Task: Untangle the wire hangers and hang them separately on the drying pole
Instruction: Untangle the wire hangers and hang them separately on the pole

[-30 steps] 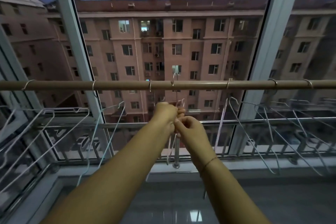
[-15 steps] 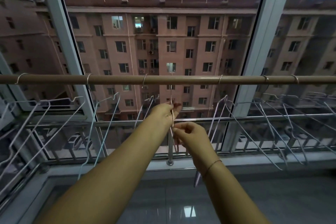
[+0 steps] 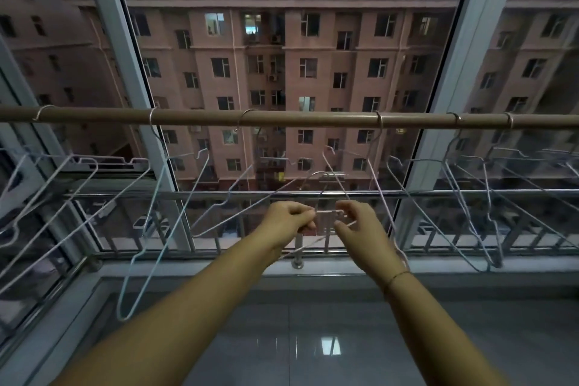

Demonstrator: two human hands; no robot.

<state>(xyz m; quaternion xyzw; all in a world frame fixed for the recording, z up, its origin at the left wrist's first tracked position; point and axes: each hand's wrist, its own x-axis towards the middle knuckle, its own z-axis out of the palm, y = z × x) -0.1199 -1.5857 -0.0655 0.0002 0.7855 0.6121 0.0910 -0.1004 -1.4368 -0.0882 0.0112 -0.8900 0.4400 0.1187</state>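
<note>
A brown drying pole (image 3: pixel 297 118) runs across the window at mid height. Several white wire hangers hang from it by their hooks, spread to the left (image 3: pixel 163 197) and to the right (image 3: pixel 463 197). Below the pole, at the centre, my left hand (image 3: pixel 286 221) and my right hand (image 3: pixel 355 222) each pinch a pale wire hanger (image 3: pixel 327 212). A short stretch of its wire spans the gap between my fingers, and its hook arches above them. Both hands are well below the pole. How the held wires cross is too fine to tell.
A metal railing (image 3: pixel 219 196) runs behind the hangers in front of the window glass. Window frame posts (image 3: pixel 134 72) stand left and right. A glossy grey sill (image 3: pixel 313 338) lies below my arms. An apartment block fills the view outside.
My hands have dropped lower and moved apart, stretching the hanger wire between them. The hook that was on the pole's centre is gone from it. The view has tilted slightly.
</note>
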